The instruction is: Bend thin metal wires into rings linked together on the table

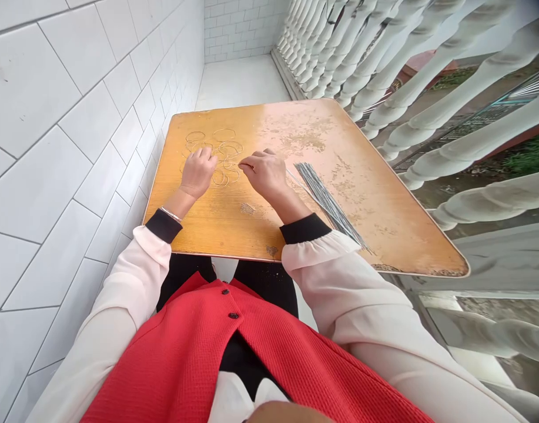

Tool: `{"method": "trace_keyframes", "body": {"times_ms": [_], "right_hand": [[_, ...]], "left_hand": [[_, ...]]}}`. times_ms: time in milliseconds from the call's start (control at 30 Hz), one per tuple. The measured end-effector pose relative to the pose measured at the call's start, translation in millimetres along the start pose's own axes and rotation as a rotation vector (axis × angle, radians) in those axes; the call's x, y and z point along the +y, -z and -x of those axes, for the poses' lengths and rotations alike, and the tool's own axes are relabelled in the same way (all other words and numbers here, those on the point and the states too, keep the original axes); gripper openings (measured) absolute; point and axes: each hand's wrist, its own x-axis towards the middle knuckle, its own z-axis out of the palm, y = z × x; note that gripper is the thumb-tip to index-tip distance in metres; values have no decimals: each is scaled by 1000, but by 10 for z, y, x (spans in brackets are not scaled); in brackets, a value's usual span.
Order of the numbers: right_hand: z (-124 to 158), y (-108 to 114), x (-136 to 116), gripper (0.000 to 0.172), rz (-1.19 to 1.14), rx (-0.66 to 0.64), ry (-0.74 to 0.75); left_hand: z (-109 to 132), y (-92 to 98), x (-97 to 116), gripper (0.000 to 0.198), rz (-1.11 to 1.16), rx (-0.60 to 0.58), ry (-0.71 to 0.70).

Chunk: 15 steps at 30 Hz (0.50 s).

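Wire rings [223,157] scattered on the left half of an orange wooden tabletop [348,153], with the left hand [197,172] low over them, fingers curled downward, any hold impossible to tell. Right hand [263,173] just beside the rings, fingertips drawn together, whether on a wire also unclear. Bundle of straight wires [326,197] right of that hand, reaching toward the near edge. Tile wall [75,147] close along the left edge; open tabletop toward the far right corner, beside a railing [472,141].

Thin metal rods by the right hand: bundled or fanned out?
Fanned out: the thin metal rods lie loose in a spreading sheaf on the wooden tabletop, beside the right hand. No tie or band shows on them.
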Motion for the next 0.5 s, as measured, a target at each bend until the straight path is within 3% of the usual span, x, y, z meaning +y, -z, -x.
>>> {"method": "trace_keyframes", "body": {"times_ms": [500], "right_hand": [[104,66,-78,26,-51,32,-40]], "left_hand": [[78,100,71,36,88,-45,62]]}}
